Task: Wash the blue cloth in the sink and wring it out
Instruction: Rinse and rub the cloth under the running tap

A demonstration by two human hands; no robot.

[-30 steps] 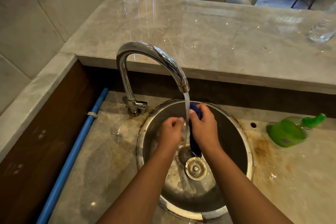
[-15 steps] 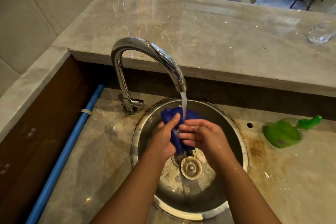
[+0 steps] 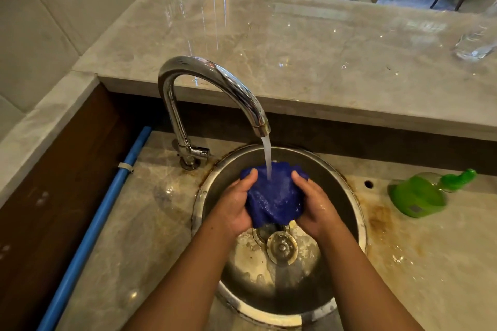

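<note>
While water hits it, one cloth (image 3: 273,197) sits clamped between left hand (image 3: 233,208) and right hand (image 3: 317,209), mid-sink (image 3: 357,212), walls clear both sides.

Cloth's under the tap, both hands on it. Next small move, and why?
Probably rub the two halves together under the stream. The crumpled blue cloth is held spread between the left hand and right hand, water from the curved chrome tap lands on its middle, above the round steel sink. It's soaked, not yet twisted.
</note>
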